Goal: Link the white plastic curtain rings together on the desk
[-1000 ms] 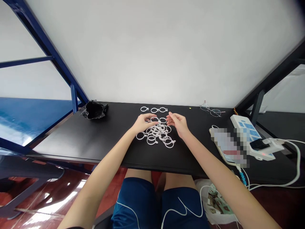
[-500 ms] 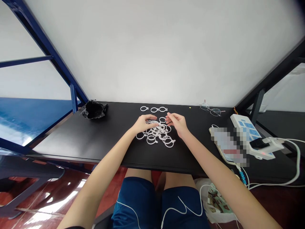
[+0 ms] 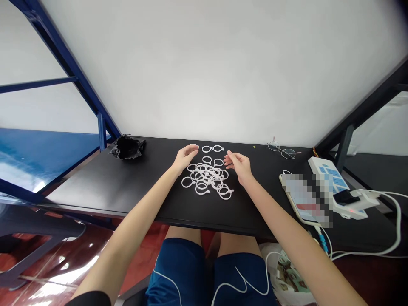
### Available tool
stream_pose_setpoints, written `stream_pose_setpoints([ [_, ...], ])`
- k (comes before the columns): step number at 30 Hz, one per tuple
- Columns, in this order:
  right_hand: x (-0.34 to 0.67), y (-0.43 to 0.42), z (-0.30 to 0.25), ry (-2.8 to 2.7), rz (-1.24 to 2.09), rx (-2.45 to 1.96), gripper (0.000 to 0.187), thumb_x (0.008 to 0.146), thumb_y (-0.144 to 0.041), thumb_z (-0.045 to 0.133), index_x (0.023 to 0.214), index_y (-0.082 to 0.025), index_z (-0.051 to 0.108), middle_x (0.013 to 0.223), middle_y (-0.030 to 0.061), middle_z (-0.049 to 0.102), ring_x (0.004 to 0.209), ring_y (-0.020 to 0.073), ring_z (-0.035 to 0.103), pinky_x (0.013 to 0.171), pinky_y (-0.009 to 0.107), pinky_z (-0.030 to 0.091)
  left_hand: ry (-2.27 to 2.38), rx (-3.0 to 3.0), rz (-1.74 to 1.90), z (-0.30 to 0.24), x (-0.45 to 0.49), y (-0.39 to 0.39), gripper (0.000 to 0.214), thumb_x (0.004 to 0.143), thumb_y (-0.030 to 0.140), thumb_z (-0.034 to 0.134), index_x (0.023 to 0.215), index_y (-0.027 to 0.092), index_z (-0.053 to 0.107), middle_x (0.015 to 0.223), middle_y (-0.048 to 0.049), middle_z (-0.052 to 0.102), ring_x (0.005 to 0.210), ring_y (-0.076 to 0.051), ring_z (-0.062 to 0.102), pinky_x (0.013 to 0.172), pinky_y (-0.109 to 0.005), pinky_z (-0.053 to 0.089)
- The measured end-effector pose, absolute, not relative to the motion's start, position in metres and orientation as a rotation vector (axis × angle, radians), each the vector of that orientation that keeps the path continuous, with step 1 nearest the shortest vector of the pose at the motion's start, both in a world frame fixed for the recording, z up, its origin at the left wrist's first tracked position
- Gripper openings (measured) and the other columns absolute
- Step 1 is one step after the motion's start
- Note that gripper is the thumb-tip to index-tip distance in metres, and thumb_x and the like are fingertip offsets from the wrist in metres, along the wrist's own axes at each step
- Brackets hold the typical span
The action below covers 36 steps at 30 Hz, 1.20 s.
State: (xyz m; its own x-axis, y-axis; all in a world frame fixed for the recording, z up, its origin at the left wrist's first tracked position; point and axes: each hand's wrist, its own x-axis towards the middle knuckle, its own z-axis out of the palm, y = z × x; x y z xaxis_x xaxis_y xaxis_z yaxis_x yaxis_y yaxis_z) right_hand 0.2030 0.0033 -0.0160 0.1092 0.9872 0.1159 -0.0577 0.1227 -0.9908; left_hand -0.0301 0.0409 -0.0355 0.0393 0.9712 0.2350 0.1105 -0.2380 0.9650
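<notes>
A pile of several white plastic rings (image 3: 208, 178) lies on the black table (image 3: 134, 187) in front of me. Beyond it lie two single rings (image 3: 212, 161) and, farther back, a short row of rings (image 3: 213, 148). My left hand (image 3: 185, 154) reaches to the left end of that row with its fingertips pressed together; whatever is under them is hidden. To the right of the pile hovers my right hand (image 3: 238, 164), fingers loosely bent and apart, with nothing in it.
A crumpled black bag (image 3: 127, 146) sits at the table's back left. Spectacles (image 3: 283, 149) lie at the back right. A phone (image 3: 302, 197), a white power strip (image 3: 334, 182) and white cables (image 3: 393, 221) fill the right side. Blue frame posts (image 3: 102, 129) stand left.
My left hand has left the pile and moved forward to the left end of the far row. My right hand has drawn slightly back to the right and loosened its pinch.
</notes>
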Motion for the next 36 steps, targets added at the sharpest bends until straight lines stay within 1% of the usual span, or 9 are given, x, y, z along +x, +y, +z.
stream_pose_setpoints([
  [4,0.207,0.008,-0.018,-1.115,1.042,-1.132,0.043,0.069,-0.059,0.072,0.07,-0.017,0.069,0.067,0.0057,0.069,0.057,0.0139,0.063,0.048,0.024,0.053,1.492,1.642,1.211,-0.049,-0.04,0.071,0.039,0.077,0.024,0.068,0.116,0.019,0.065,0.124,-0.0115,0.063,0.119,-0.028,0.056,0.099,-0.042,0.045],
  [8,0.21,0.01,-0.02,-1.128,1.028,-1.133,0.04,0.067,-0.056,0.076,0.07,-0.017,0.07,0.068,0.0054,0.069,0.058,0.0139,0.063,0.048,0.024,0.053,1.581,1.709,1.207,-0.051,-0.043,0.087,0.031,0.066,0.018,0.074,0.097,0.017,0.07,0.113,-0.0121,0.064,0.114,-0.03,0.056,0.104,-0.045,0.039],
  [12,0.21,0.009,-0.02,-1.114,1.038,-1.128,0.037,0.064,-0.052,0.079,0.07,-0.017,0.069,0.067,0.0043,0.068,0.058,0.0127,0.061,0.048,0.023,0.052,1.59,1.728,1.216,-0.051,-0.043,0.089,0.012,0.066,0.023,0.076,0.067,0.017,0.065,0.093,-0.0091,0.065,0.108,-0.029,0.055,0.104,-0.046,0.038],
  [16,0.209,0.008,-0.02,-1.151,1.038,-1.158,0.039,0.066,-0.054,0.077,0.07,-0.017,0.068,0.068,0.0048,0.067,0.059,0.014,0.06,0.05,0.025,0.051,1.582,1.654,1.23,-0.048,-0.041,0.078,0.023,0.073,0.039,0.071,0.075,0.017,0.065,0.09,-0.008,0.066,0.091,-0.024,0.06,0.091,-0.044,0.047],
  [19,0.207,0.005,-0.022,-1.312,0.943,-1.187,0.044,0.071,-0.057,0.071,0.089,-0.017,0.066,0.076,0.0047,0.068,0.059,0.0142,0.06,0.053,0.027,0.05,1.302,1.603,1.283,-0.036,-0.033,0.057,0.03,0.075,0.045,0.071,0.081,0.016,0.065,0.104,-0.0091,0.067,0.094,-0.021,0.063,0.09,-0.039,0.049],
  [23,0.203,-0.008,-0.019,-1.74,0.516,-1.235,0.058,0.076,-0.056,0.068,0.121,-0.022,0.051,0.094,0.0026,0.067,0.055,0.0112,0.054,0.059,0.028,0.044,0.746,1.618,1.181,-0.016,-0.016,0.026,0.027,0.071,0.038,0.079,0.078,0.014,0.069,0.119,-0.0117,0.061,0.105,-0.024,0.063,0.093,-0.039,0.05],
  [26,0.2,-0.016,-0.013,-1.951,0.375,-1.265,0.032,0.091,-0.053,0.05,0.099,-0.022,0.053,0.066,-0.0035,0.059,0.054,0.0129,0.052,0.057,0.026,0.036,0.659,1.618,1.086,-0.011,-0.006,0.015,0.026,0.071,0.035,0.081,0.08,0.013,0.071,0.113,-0.012,0.062,0.097,-0.023,0.065,0.086,-0.039,0.054],
  [30,0.198,-0.018,-0.014,-2.042,0.373,-1.212,0.039,0.1,-0.045,0.032,0.069,-0.022,0.039,0.05,-0.0052,0.041,0.047,0.0119,0.041,0.053,0.026,0.027,0.65,1.579,1.076,-0.014,-0.001,0.013,0.029,0.068,0.031,0.084,0.081,0.012,0.067,0.102,-0.0093,0.065,0.09,-0.02,0.066,0.082,-0.036,0.056],
  [36,0.195,-0.018,-0.021,-1.972,0.405,-1.05,0.04,0.102,-0.04,0.028,0.067,-0.022,0.038,0.054,-0.0038,0.038,0.048,0.0114,0.038,0.054,0.027,0.029,0.771,1.534,0.996,-0.011,0.001,0.009,0.044,0.07,0.035,0.083,0.104,0.014,0.065,0.093,-0.0072,0.068,0.088,-0.019,0.065,0.077,-0.031,0.054],
])
